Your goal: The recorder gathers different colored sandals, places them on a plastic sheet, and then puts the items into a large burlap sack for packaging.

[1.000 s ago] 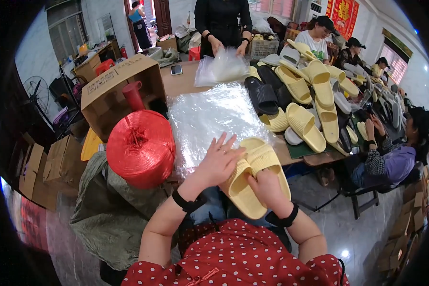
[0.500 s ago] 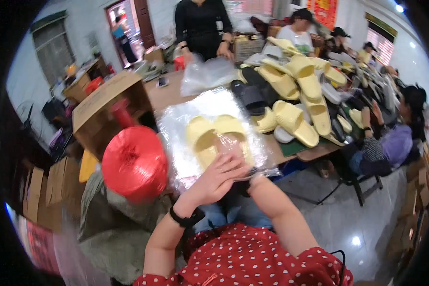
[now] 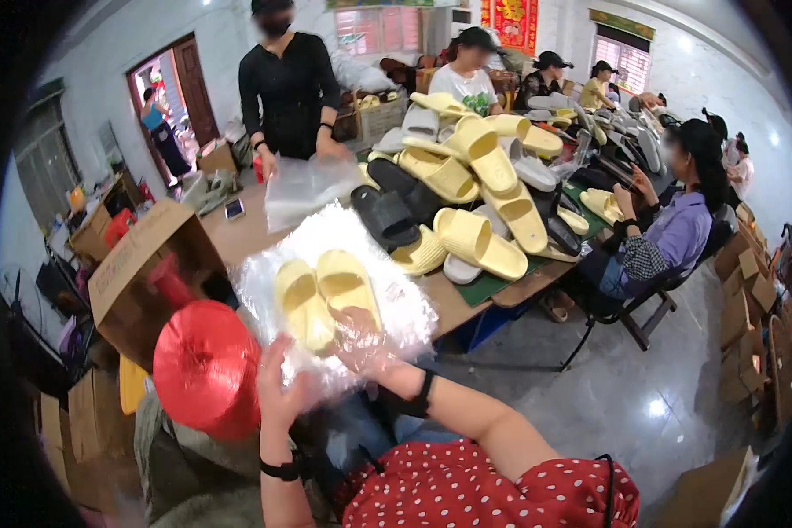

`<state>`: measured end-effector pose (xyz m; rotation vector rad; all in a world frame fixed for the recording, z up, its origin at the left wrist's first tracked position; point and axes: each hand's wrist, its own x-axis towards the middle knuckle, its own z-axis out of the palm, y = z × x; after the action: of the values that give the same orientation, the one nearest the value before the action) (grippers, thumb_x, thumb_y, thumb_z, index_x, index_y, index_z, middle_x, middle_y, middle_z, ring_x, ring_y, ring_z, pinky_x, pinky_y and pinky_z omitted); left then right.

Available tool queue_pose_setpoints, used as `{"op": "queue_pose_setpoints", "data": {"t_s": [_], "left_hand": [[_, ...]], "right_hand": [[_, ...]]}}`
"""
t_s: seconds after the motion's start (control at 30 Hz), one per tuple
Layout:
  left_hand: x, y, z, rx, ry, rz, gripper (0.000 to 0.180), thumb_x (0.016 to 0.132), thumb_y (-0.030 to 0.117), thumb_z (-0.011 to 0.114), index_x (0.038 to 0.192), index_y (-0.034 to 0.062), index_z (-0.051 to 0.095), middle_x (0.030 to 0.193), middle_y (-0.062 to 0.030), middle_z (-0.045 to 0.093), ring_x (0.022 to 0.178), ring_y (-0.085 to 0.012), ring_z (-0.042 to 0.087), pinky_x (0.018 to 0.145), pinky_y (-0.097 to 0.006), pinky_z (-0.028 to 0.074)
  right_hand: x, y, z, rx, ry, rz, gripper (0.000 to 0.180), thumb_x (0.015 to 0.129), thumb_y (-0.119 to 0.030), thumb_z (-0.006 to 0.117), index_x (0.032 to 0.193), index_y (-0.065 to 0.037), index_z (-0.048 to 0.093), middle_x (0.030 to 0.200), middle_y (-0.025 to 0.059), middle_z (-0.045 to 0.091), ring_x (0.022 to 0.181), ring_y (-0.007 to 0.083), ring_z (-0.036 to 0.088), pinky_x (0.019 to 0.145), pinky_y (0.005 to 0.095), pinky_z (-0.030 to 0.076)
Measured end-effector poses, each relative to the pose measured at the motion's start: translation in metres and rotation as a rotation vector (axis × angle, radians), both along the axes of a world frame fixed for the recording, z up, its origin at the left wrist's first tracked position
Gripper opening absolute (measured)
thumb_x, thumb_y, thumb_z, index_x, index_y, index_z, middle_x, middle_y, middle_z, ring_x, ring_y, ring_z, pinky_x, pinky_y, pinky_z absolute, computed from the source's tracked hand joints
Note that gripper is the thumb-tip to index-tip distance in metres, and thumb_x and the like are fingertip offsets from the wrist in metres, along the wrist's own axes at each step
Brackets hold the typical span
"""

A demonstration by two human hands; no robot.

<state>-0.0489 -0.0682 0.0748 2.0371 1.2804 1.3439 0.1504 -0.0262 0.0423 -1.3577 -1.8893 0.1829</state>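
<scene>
1. Left hand (image 3: 277, 392) grips the near edge of a clear plastic bag (image 3: 396, 304), fingers curled on the film.
2. Right hand (image 3: 361, 339) is pushed inside the bag, half-open against the pair of yellow slippers (image 3: 326, 295); whether it still grips them I cannot tell.
3. A second ago the slippers were bare in both hands at the bench (image 3: 462, 304) edge; now they lie side by side within the bag, so bagging looks nearly finished.
4. Beside the left hand stands a red twine spool (image 3: 204, 368), then a cardboard box (image 3: 145, 264).
5. Farther off lies a heap of slippers (image 3: 475, 194).
</scene>
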Motion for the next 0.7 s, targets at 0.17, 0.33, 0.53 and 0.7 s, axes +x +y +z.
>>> {"op": "queue_pose_setpoints", "data": {"t_s": [0.17,0.33,0.53,0.7], "left_hand": [[-0.012,0.005,-0.012,-0.422,0.082,0.381,0.045,0.090,0.040,0.061,0.110,-0.0010,0.063,0.107,-0.0230,0.066,0.101,-0.0352,0.063,0.085,-0.042,0.048],[0.001,0.009,-0.001,-0.699,0.215,0.368,0.060,0.089,0.057,0.053,0.092,-0.0009,0.069,0.090,-0.0236,0.068,0.094,-0.0407,0.064,0.083,-0.045,0.048],[0.002,0.009,-0.017,-0.591,-0.082,0.143,0.028,0.081,0.024,0.074,0.078,-0.0031,0.066,0.062,-0.0031,0.056,0.059,-0.0085,0.048,0.056,-0.028,0.040],[-0.019,0.009,-0.046,-0.575,-0.263,0.087,0.019,0.084,0.017,0.069,0.081,-0.0020,0.067,0.068,-0.0006,0.063,0.060,-0.0074,0.051,0.054,-0.027,0.040]], "right_hand": [[0.090,-0.081,0.029,-0.380,0.275,0.582,0.025,0.087,-0.020,0.071,0.105,-0.003,0.070,0.086,0.0112,0.070,0.076,0.0185,0.064,0.070,0.0299,0.051],[0.151,-0.066,0.056,-0.328,0.549,0.074,0.020,0.089,-0.016,0.066,0.080,0.002,0.068,0.065,-0.0035,0.057,0.060,0.0045,0.049,0.053,0.0234,0.039],[0.156,0.011,0.030,-0.510,0.434,-0.095,0.041,0.088,-0.036,0.068,0.095,0.004,0.067,0.083,0.0061,0.067,0.079,0.0145,0.061,0.073,0.0270,0.047],[0.153,0.013,0.021,-0.730,0.327,0.105,0.034,0.083,-0.029,0.073,0.088,0.004,0.069,0.076,0.0059,0.068,0.070,0.0115,0.061,0.060,0.0259,0.049]]}}
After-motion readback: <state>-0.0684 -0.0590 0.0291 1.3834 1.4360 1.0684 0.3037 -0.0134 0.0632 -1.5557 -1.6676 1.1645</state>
